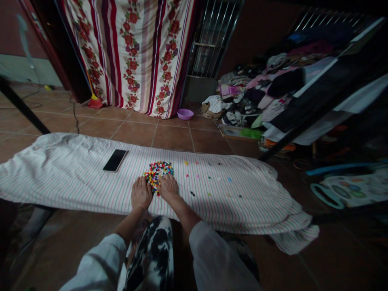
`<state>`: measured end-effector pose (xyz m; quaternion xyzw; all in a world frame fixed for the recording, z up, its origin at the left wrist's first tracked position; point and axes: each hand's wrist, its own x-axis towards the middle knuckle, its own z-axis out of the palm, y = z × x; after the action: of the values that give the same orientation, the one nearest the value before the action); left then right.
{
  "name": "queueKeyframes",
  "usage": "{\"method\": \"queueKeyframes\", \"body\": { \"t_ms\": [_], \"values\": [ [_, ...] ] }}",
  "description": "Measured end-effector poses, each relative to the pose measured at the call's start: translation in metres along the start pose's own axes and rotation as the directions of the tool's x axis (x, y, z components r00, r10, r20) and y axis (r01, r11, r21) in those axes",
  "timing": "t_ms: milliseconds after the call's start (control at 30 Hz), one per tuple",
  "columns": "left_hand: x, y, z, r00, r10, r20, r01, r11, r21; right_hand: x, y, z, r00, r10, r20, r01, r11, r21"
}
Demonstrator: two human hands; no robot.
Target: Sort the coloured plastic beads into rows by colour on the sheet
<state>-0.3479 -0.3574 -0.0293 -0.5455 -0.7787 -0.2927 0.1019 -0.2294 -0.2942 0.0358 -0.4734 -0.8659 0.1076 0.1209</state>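
A loose pile of small multicoloured beads [155,174] lies on the striped cloth in front of me. My left hand [141,192] rests flat along the pile's left edge, fingers stretched out and holding nothing. At the right side of the pile, my right hand [169,187] touches the beads with its fingers bent down. Its fingertips are hidden, so whether a bead is between them does not show. To the right, small groups sorted by colour are spaced apart, among them yellow beads [186,163], black beads [192,193] and blue beads [229,179].
A phone [115,160] lies left of the pile on the cloth-covered table [75,178]. Beyond stand a purple basin [185,114], a floral curtain [145,52] and a heap of clothes [257,89]. Dark poles [281,143] rise at the table's far corners.
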Motion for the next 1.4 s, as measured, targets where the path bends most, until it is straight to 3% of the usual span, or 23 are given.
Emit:
{"method": "queueKeyframes", "body": {
  "t_ms": [333, 767, 1100, 1400],
  "values": [
    [0.0, -0.001, 0.001, 1.0, 0.022, 0.019, -0.022, 0.999, 0.037, 0.003, -0.002, 0.006, 1.0, 0.006, -0.018, -0.006, 1.0, 0.026],
    [0.0, 0.002, -0.005, 1.0, 0.008, 0.023, -0.008, 1.0, 0.001, -0.005, 0.01, 0.002, 0.987, 0.048, -0.152, -0.023, 0.986, 0.167],
    [0.001, 0.002, -0.007, 1.0, 0.024, 0.015, -0.024, 0.999, 0.04, -0.032, 0.057, 0.004, 0.961, 0.091, -0.26, -0.023, 0.968, 0.251],
    [0.001, 0.003, -0.007, 1.0, 0.01, 0.003, -0.01, 0.999, 0.04, -0.056, 0.11, -0.005, 0.883, 0.163, -0.441, -0.044, 0.963, 0.266]
  ]
}}
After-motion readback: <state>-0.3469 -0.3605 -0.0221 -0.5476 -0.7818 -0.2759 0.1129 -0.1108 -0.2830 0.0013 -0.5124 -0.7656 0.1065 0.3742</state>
